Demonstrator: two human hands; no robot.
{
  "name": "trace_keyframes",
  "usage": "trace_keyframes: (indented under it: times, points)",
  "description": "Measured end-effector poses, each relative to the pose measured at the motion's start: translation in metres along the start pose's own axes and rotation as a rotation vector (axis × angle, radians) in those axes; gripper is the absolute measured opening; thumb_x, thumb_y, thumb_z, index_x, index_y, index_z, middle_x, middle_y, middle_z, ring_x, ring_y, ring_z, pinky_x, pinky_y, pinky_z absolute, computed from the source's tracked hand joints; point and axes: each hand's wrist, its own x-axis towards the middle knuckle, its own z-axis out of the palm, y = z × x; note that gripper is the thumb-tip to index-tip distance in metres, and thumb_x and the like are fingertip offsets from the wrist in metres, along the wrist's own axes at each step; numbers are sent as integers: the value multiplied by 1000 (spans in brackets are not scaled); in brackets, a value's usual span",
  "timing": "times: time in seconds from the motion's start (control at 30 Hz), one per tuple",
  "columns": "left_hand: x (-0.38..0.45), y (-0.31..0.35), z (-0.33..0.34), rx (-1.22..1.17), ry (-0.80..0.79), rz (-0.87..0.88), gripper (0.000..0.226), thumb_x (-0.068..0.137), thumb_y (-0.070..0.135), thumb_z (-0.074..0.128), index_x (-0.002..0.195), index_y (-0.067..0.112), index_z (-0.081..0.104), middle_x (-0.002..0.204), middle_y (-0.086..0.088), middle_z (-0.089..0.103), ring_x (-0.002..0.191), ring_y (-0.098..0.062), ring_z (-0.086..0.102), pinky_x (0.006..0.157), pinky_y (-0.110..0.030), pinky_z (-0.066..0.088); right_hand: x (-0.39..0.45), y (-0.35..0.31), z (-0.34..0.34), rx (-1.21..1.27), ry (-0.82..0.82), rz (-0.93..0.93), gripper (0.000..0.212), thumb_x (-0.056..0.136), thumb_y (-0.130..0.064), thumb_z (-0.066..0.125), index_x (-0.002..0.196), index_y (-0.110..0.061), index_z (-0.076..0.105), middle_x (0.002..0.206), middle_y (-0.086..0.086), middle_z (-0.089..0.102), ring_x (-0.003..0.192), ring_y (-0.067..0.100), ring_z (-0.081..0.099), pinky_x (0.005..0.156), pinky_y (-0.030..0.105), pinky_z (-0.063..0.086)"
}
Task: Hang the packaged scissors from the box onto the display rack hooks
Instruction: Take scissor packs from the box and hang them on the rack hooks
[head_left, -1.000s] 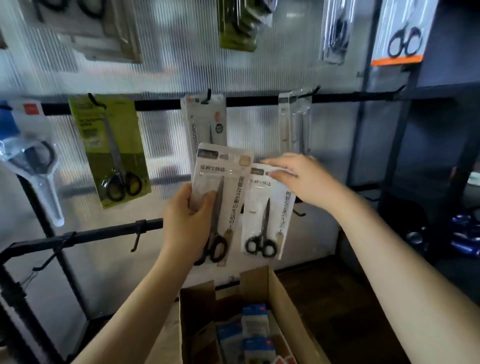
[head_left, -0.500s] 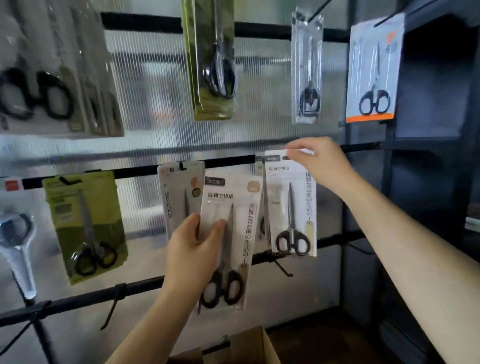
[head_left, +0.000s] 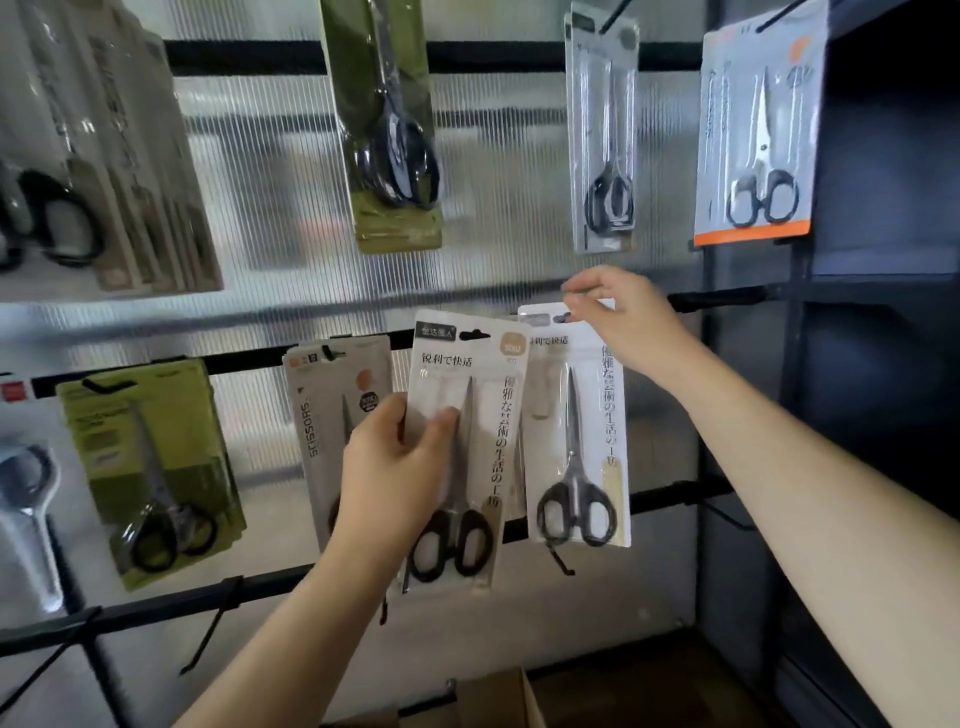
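Head view, and we are watching a hanging step in mid-flow: the right hand (head_left: 626, 322) is pinching the top edge of a white scissors pack (head_left: 574, 436), fingers curled round it right beside its hang hole, and holding it up against the middle rail (head_left: 727, 299) of the display rack. We are judging that the hole is being lined up with a hook there, though the fingers are hiding the hook itself, so we cannot tell whether it is threaded yet. The left hand (head_left: 395, 473) is gripping a second matching pack (head_left: 460, 447) by its left side, thumb across the front, holding it in the air just beside the first and in front of a grey pack (head_left: 332, 415) already hanging. The box (head_left: 493, 701) is peeking in at the bottom edge. Next, we reckon, the right hand needs to slide its pack back along the hook and let go, then take the waiting pack.
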Motion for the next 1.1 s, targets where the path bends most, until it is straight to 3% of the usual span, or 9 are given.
trace_keyframes:
  times: [0.2, 0.27, 0.33, 0.4, 0.47, 0.6, 0.8, 1.03, 1.1]
  points:
    - [2, 6, 6, 16, 2, -1, 28, 89, 26, 61, 65, 17, 50, 47, 17, 50, 45, 2, 44, 45, -11, 36, 6, 3, 0, 2, -36, -49, 10, 94, -18, 55, 90, -24, 62, 85, -16, 62, 94, 5, 56, 75, 12, 37]
    - [3, 7, 6, 32, 19, 27, 33, 88, 26, 62, 64, 11, 46, 49, 13, 46, 47, -3, 40, 48, -16, 35, 9, 5, -1, 9, -46, -59, 10, 93, -20, 56, 88, -23, 64, 87, -14, 63, 96, 5, 56, 81, 19, 38]
    - [5, 8, 7, 30, 33, 42, 36, 88, 28, 62, 72, -1, 48, 59, -3, 49, 56, -12, 43, 55, -28, 38, 12, 5, -3, -9, -74, -63, 9, 93, -23, 57, 89, -23, 65, 88, -16, 63, 98, 6, 56, 85, 22, 37]
    - [6, 9, 8, 35, 45, 48, 38, 87, 29, 62, 79, -6, 49, 65, -10, 49, 60, -17, 44, 57, -33, 38, 13, 6, -5, -31, -97, -65, 11, 94, -26, 55, 92, -22, 65, 90, -16, 62, 98, 6, 56, 85, 23, 37]
    - [6, 10, 10, 50, 48, 52, 38, 87, 28, 63, 75, -4, 47, 63, -5, 46, 59, -17, 42, 56, -33, 37, 13, 6, -5, -35, -94, -76, 12, 94, -27, 54, 93, -21, 65, 91, -14, 63, 97, 6, 55, 82, 22, 36]
    - [3, 13, 14, 89, 64, 62, 39, 87, 27, 63, 64, 12, 37, 55, 3, 35, 53, -13, 32, 52, -25, 30, 13, 7, 0, -42, -3, -123, 16, 94, -24, 55, 94, -13, 67, 91, -7, 64, 91, 7, 55, 69, 12, 36]
    - [4, 11, 19, 88, 62, 64, 38, 87, 26, 63, 63, 13, 38, 52, 7, 35, 49, -10, 31, 48, -23, 28, 17, 13, 5, -108, 31, -203, 22, 94, -24, 55, 85, -6, 64, 85, 12, 68, 85, 27, 60, 71, 29, 39]
    - [6, 7, 18, 75, 31, 48, 34, 88, 27, 62, 68, 6, 44, 56, 4, 40, 53, -12, 35, 52, -27, 33, 19, 22, 13, -142, 7, -214, 22, 95, -23, 54, 83, -8, 63, 81, 15, 66, 77, 28, 58, 67, 29, 38]
    - [7, 6, 19, 69, 24, 33, 34, 88, 26, 62, 65, 8, 44, 51, 11, 41, 49, -8, 36, 51, -24, 33, 18, 27, 16, -145, 6, -214, 19, 95, -19, 54, 83, -8, 63, 79, 15, 66, 75, 30, 58, 66, 30, 39]
